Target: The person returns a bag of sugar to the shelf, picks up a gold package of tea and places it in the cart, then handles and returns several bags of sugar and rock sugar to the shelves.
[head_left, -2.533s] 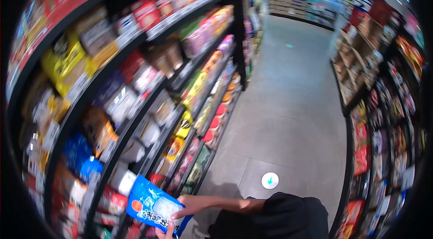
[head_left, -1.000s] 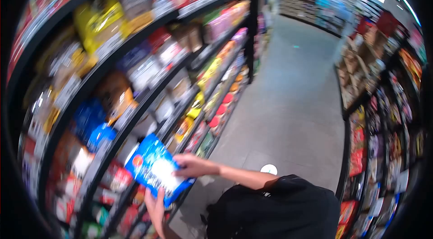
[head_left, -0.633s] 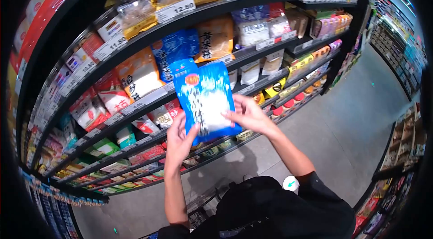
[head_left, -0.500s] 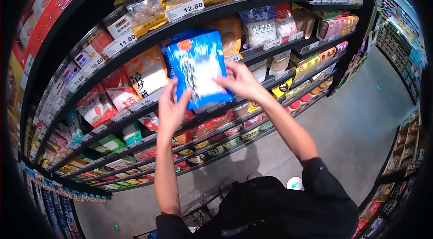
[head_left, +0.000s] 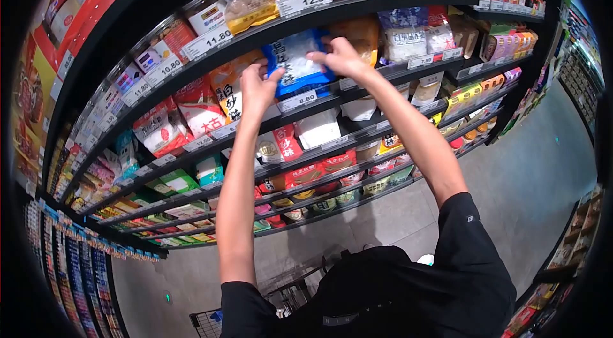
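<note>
A blue and white bag (head_left: 297, 62) stands on the shelf behind the 8.80 price tag (head_left: 299, 100), between an orange bag (head_left: 228, 88) and another orange bag (head_left: 357, 38). My left hand (head_left: 260, 86) grips its left edge, thumb on the front. On the right side my right hand (head_left: 343, 59) holds it, with the thumb on the white front and the fingers at its upper edge. The bag is nearly upright and its top is under the shelf above.
Black shelves (head_left: 383, 3) packed with bags and boxes curve across the view. A wire cart (head_left: 207, 324) is at my body's lower left. Grey floor (head_left: 536, 165) lies to the right, with another shelf (head_left: 575, 236) beyond it.
Both hands have moved the blue bag forward, away from me, from in front of the shelf to a place on it. The camera view has shifted, and the lower shelves show more.
</note>
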The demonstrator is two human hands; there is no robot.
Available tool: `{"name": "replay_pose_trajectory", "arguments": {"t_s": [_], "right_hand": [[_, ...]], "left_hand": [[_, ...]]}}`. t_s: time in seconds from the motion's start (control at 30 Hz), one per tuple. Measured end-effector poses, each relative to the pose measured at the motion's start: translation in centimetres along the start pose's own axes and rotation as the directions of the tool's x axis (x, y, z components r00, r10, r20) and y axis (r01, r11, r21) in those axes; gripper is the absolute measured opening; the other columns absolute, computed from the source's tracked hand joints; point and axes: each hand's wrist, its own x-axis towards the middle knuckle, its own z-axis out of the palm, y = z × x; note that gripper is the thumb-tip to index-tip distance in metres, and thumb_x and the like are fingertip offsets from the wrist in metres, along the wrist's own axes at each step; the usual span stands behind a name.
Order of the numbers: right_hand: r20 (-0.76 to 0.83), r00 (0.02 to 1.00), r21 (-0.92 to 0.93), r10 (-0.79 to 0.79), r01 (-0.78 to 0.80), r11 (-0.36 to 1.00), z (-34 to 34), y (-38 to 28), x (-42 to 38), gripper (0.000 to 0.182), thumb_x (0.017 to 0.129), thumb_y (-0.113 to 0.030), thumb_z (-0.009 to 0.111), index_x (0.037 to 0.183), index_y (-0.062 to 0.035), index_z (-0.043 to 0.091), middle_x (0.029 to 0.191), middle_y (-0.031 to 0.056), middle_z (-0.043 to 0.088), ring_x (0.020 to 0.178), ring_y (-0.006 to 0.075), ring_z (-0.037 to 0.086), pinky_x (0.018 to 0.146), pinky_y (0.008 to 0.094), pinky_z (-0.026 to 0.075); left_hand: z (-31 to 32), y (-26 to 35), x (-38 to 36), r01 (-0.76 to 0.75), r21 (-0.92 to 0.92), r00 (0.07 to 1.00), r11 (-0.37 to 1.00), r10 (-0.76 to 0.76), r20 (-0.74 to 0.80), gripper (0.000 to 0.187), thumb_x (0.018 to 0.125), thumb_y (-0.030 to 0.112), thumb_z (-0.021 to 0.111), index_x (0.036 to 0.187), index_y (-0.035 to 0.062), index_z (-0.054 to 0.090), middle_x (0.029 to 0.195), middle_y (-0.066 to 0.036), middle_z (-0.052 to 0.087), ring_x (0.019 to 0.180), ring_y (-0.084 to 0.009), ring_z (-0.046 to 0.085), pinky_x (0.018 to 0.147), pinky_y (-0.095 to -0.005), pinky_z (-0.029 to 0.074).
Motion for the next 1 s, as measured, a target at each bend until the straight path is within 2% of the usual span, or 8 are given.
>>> {"name": "replay_pose_trajectory", "arguments": {"t_s": [0.1,0.17,0.23,0.4,0.67,0.77,0.87,1.0], "right_hand": [[0.024,0.977,-0.055,0.214,-0.212,0.976,-3.5,-3.9,-2.3,0.054,0.08,-0.035,0.072,0.105,0.0096,0.059,0.094,0.012,0.063,0.087,0.0157,0.057,0.073,0.0314,0.045],[-0.006,0.976,0.016,0.218,-0.218,0.976,-5.3,-3.8,-3.3,0.051,0.081,-0.035,0.072,0.108,0.0066,0.058,0.094,0.01,0.063,0.087,0.0159,0.056,0.072,0.0297,0.044],[-0.098,0.957,0.163,0.272,-0.254,0.953,-6.7,-1.4,-3.4,0.042,0.085,-0.032,0.069,0.11,-0.0001,0.059,0.089,0.0045,0.062,0.08,0.0117,0.055,0.069,0.026,0.043],[-0.016,0.965,0.171,0.263,-0.256,0.951,-10.1,-2.0,-6.3,0.028,0.092,-0.026,0.063,0.112,-0.0079,0.06,0.09,-0.0029,0.062,0.077,0.0042,0.056,0.067,0.0197,0.042],[-0.029,0.986,0.173,0.161,-0.154,0.973,-7.7,-2.1,-6.3,0.027,0.089,-0.029,0.067,0.107,-0.0102,0.059,0.082,-0.007,0.06,0.069,0.002,0.049,0.061,0.0186,0.033],[-0.04,0.989,0.15,0.142,-0.135,0.979,-6.1,-1.9,-5.3,0.027,0.088,-0.031,0.068,0.103,-0.01,0.058,0.081,-0.0067,0.059,0.069,0.0026,0.048,0.061,0.02,0.033],[-0.11,0.974,0.218,0.196,-0.169,0.961,-3.5,-1.5,-4.1,0.039,0.084,-0.032,0.072,0.105,-0.0043,0.056,0.079,-0.003,0.056,0.07,0.0057,0.048,0.061,0.0226,0.034],[-0.131,0.98,0.198,0.15,-0.122,0.973,-0.9,-0.3,-2.3,0.05,0.083,-0.026,0.074,0.119,0.0028,0.053,0.081,0.0008,0.057,0.071,0.0084,0.05,0.062,0.0246,0.041]], "left_hand": [[1.1,1.5,-2.1,0.118,-0.483,0.985,0.868,-0.04,0.169,0.056,0.083,0.011,0.073,0.129,-0.0093,0.047,0.106,-0.02,0.066,0.09,-0.0177,0.065,0.081,-0.0278,0.053],[1.5,3.3,-5.1,0.147,-0.495,0.985,0.857,-0.084,0.148,0.061,0.085,0.012,0.071,0.134,-0.0091,0.041,0.116,-0.023,0.061,0.098,-0.0192,0.063,0.087,-0.0289,0.051],[1.3,4.3,-8.4,0.112,-0.475,0.985,0.873,-0.035,0.168,0.049,0.088,0.011,0.067,0.129,-0.0082,0.049,0.119,-0.02,0.061,0.098,-0.0183,0.063,0.089,-0.0292,0.05],[0.8,4.1,-14.2,0.131,-0.448,0.954,0.884,0.01,0.3,0.022,0.091,0.011,0.063,0.11,0.0007,0.067,0.103,-0.007,0.068,0.094,-0.0113,0.062,0.084,-0.0256,0.048],[-0.7,3.1,-14.8,0.125,-0.255,0.944,0.959,-0.036,0.327,0.02,0.09,0.009,0.062,0.107,-0.0001,0.067,0.097,-0.008,0.069,0.091,-0.0113,0.062,0.081,-0.0254,0.048],[-1.6,2.7,-14.7,0.206,-0.248,0.939,0.947,-0.12,0.321,0.019,0.09,0.007,0.061,0.106,-0.0012,0.067,0.098,-0.009,0.069,0.094,-0.0141,0.063,0.084,-0.0272,0.048],[-2.8,2.3,-14.4,-0.015,-0.184,0.981,0.983,0.049,0.185,0.02,0.088,0.009,0.062,0.104,-0.0032,0.066,0.105,-0.016,0.067,0.1,-0.026,0.065,0.089,-0.0326,0.048],[-4.3,2.2,-13.6,-0.038,-0.102,0.988,0.994,0.053,0.148,0.02,0.088,0.006,0.062,0.106,-0.0022,0.067,0.113,-0.014,0.066,0.107,-0.0223,0.062,0.094,-0.0312,0.045]]}}
